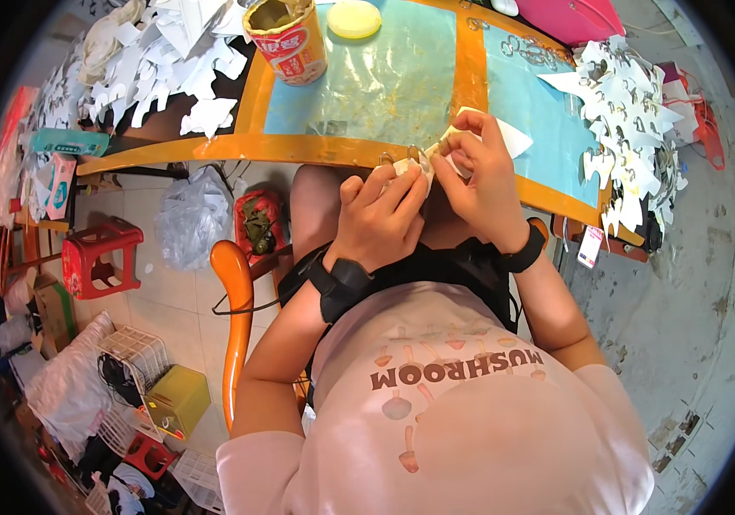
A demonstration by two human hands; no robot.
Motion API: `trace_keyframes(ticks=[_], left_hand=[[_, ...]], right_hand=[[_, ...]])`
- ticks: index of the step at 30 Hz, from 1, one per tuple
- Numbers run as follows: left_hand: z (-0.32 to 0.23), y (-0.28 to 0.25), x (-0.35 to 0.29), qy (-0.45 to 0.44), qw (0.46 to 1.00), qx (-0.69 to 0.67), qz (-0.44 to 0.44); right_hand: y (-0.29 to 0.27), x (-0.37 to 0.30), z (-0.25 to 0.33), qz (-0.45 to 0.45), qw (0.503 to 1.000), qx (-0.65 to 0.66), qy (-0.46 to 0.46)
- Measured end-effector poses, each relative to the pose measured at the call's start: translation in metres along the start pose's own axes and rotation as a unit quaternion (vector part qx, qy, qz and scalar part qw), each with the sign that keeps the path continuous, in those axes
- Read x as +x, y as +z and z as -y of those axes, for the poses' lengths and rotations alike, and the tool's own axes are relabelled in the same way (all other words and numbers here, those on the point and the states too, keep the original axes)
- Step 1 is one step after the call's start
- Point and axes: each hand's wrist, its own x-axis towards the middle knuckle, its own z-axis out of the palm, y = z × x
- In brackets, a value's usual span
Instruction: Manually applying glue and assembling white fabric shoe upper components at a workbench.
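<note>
Both of my hands meet at the table's near edge, over my lap. With its fingers closed, my left hand pinches a small white cut piece; a metal ring shows by its fingertips. Close beside it, my right hand has thumb and fingers pressed together at the same piece, near a second metal ring. Its fingertips hide what exactly they grip. Behind the right fingers a white pointed sheet sticks out; I cannot tell whether it is held or lying there.
The table has a blue covering with orange tape edging. On it stand a red-labelled tub, a yellow round and loose metal rings. White cut pieces heap up left and right. A red stool stands left.
</note>
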Motion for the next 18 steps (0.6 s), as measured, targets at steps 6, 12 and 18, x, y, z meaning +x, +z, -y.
trace_keyframes(ticks=[6, 12, 18], left_hand=[[0.001, -0.001, -0.002, 0.003, 1.0, 0.008, 0.004], [0.001, 0.0, -0.003, -0.01, 1.0, 0.005, -0.01], [-0.004, -0.002, 0.004, -0.036, 0.999, -0.007, -0.007]], right_hand=[[0.007, -0.002, 0.005, 0.013, 0.995, -0.093, -0.031], [0.01, -0.01, 0.002, 0.009, 0.994, -0.104, -0.041], [0.01, -0.018, -0.005, -0.007, 0.999, 0.012, 0.033]])
